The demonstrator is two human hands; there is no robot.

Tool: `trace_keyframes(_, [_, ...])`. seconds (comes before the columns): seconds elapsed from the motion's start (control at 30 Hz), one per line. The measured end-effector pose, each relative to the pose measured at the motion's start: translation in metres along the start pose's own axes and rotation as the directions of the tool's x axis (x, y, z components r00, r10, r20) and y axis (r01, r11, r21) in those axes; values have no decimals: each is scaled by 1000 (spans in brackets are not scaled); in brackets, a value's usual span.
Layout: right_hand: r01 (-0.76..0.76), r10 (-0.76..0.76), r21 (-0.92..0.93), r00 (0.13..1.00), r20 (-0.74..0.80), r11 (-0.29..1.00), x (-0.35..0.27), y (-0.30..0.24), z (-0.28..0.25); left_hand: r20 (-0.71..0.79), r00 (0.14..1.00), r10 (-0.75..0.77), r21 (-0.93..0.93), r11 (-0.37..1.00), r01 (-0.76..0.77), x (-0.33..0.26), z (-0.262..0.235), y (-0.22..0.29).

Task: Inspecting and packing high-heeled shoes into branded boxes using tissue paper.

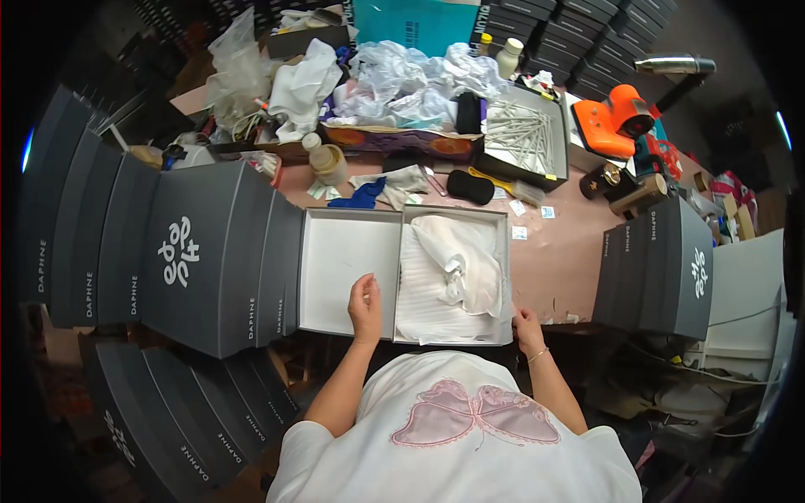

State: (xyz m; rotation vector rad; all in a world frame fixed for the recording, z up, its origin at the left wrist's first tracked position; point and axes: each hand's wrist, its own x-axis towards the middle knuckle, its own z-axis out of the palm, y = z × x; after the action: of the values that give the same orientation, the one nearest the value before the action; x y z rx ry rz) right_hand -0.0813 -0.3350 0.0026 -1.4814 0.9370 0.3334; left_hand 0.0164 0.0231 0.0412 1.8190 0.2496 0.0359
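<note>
An open grey shoebox (pixel 506 277) lies in front of me, with a pleated white sheet (pixel 419 293) in it and crumpled white wrapping paper (pixel 470 260) on top. What lies under the paper is hidden. Joined side by side with the box is its lid (pixel 335 260), white inside and facing up. My left hand (pixel 365 308) hovers over the lid's near right part, fingers loosely curled and nothing visible in them. At the box's near right corner, my right hand (pixel 528 330) has its fingers bent against the outer edge.
Dark shoeboxes (pixel 193 251) stand in rows at left, with more boxes (pixel 662 260) at right. Behind are a carton of crumpled plastic (pixel 402 84), a tray of white sticks (pixel 520 134), a black sponge (pixel 470 187), a brush (pixel 527 193), a jar (pixel 327 163) and an orange device (pixel 608 126).
</note>
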Motion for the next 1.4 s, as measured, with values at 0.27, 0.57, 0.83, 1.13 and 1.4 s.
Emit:
trace_keyframes(0.27, [109,-143,548,989,20,829,13,-4,27,432,883,-184,437,899,-27,5,4,-59])
trace_keyframes(0.57, [936,-717,-350,214,663,-45,-125,-140,61,466,884,-36,545,799,-255,-9,5,-18])
trace_keyframes(0.83, [746,-685,-660,437,584,-87,-62,-119,76,421,905,-56,-223,961,163,-31,-106,133])
trace_keyframes(1.13, [210,-455,543,811,369,813,-69,-149,17,738,661,135,-643,437,629,-29,-27,140])
trace_keyframes(1.4, [250,-250,-55,968,0,967,-13,-86,-4,528,812,247,133,921,-366,-22,27,51])
